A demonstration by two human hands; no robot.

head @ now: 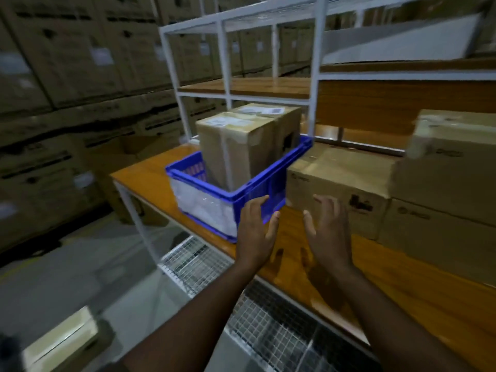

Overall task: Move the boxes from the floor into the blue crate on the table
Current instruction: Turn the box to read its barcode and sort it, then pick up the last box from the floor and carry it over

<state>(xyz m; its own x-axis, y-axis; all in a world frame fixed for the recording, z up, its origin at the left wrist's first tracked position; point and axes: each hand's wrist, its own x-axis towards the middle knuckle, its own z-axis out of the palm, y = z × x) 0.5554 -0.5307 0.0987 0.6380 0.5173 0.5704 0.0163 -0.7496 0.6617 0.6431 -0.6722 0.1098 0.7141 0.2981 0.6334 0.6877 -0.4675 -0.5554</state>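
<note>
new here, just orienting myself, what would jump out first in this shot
The blue crate on the orange table, with two tall cardboard boxes standing upright in it, draws the eye first. Next come the left hand and right hand, both open, in front of the crate's near corner.

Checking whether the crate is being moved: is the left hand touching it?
Cannot tell. The head view shows the left hand overlapping the blue crate, without plain contact or gap.

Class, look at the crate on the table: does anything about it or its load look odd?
The two boxes stand upright in the blue crate and rise well above its rim, so they look top-heavy.
</note>
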